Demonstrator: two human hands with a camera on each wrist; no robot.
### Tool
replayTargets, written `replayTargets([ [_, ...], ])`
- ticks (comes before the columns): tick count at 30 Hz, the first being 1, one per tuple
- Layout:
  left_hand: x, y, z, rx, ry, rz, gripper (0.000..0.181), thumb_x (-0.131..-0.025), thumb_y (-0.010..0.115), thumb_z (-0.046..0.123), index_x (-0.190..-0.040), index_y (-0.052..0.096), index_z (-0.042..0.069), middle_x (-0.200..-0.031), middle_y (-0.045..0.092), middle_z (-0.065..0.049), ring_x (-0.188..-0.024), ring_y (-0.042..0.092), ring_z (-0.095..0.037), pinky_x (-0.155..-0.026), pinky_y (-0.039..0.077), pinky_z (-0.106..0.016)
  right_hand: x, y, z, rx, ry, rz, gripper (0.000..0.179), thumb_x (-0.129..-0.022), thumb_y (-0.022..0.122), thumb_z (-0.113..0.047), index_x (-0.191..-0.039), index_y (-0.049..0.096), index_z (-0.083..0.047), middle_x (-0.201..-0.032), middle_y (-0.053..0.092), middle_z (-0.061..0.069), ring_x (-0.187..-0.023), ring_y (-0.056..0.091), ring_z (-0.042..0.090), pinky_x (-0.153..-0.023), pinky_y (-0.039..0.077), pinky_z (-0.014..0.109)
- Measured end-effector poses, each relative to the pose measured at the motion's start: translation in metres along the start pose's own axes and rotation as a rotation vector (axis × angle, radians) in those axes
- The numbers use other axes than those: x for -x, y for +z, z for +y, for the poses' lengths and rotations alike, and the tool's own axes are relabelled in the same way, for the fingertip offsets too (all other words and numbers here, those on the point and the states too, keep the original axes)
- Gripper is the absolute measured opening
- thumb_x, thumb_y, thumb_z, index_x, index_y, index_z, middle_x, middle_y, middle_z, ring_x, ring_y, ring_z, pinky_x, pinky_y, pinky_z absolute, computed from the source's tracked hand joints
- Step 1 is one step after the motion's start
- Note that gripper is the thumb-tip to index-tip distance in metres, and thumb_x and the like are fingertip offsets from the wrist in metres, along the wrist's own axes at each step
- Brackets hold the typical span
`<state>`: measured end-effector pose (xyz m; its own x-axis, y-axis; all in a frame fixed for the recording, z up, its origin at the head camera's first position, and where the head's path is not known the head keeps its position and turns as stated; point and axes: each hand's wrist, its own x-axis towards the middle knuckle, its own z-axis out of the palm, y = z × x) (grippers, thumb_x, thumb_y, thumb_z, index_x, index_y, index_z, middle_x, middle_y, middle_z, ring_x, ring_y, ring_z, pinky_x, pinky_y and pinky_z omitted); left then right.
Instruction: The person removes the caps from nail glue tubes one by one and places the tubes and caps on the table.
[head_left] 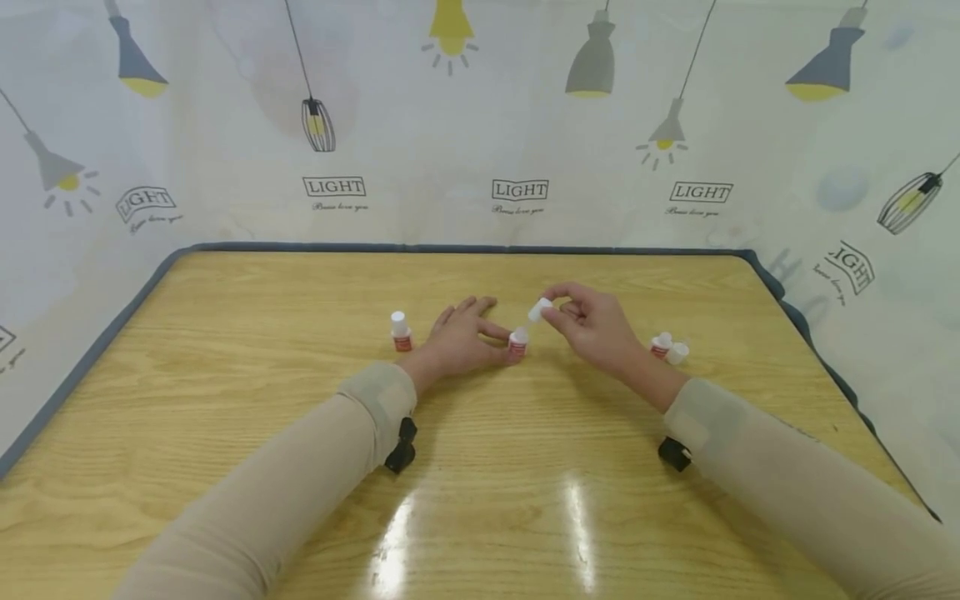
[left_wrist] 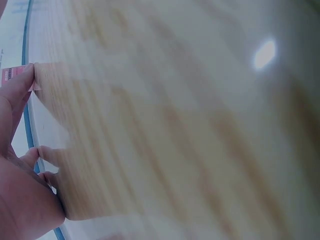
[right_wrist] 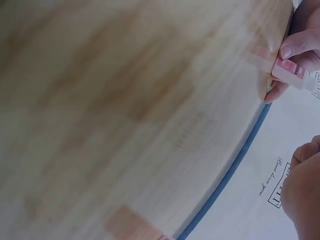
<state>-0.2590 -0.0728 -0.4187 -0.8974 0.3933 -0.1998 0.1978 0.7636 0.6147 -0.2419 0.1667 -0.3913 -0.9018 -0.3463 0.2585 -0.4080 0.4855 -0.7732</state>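
In the head view a small white bottle with a red label (head_left: 517, 345) stands upright on the table. My left hand (head_left: 467, 340) pinches it low down between thumb and forefinger, the other fingers spread over the wood. The right wrist view shows the same bottle (right_wrist: 291, 73) with its narrow translucent neck uncovered. Just above and right of it, my right hand (head_left: 596, 327) holds a white cap (head_left: 539, 310), tilted, between thumb and forefinger. In the right wrist view only the back of the right hand (right_wrist: 306, 187) shows, hiding the cap.
A second red-labelled bottle (head_left: 401, 337), with its tall white cap on, stands left of the left hand. Behind the right wrist are another small bottle (head_left: 660, 346) and a loose white cap (head_left: 679, 353). The wooden table (head_left: 480, 467) ends at a dark back edge before a printed curtain.
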Motion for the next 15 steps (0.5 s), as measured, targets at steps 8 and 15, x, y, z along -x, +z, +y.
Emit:
replayTargets([
  [8, -0.003, 0.001, -0.004, 0.002, 0.004, 0.004, 0.050, -0.091, 0.078, 0.057, -0.133, 0.076, 0.030, -0.180, 0.022, 0.001, -0.170, 0.003, -0.031, -0.137, -0.005, -0.053, -0.004, 0.008, -0.005, -0.014, -0.040, -0.003, 0.020, -0.103, 0.070, -0.010, -0.120, 0.072, 0.001, -0.056, 0.038, -0.006, -0.049, 0.030, 0.005, -0.050, 0.030, 0.023],
  [15, 0.005, -0.004, 0.004, -0.012, 0.010, 0.002, 0.051, -0.093, 0.078, 0.054, -0.135, 0.075, 0.026, -0.180, 0.022, -0.001, -0.169, 0.004, -0.031, -0.138, -0.003, -0.052, -0.004, 0.009, -0.008, -0.052, -0.010, -0.008, 0.021, -0.106, 0.067, -0.011, -0.124, 0.071, -0.001, -0.057, 0.038, -0.006, -0.048, 0.031, 0.005, -0.048, 0.029, 0.023],
])
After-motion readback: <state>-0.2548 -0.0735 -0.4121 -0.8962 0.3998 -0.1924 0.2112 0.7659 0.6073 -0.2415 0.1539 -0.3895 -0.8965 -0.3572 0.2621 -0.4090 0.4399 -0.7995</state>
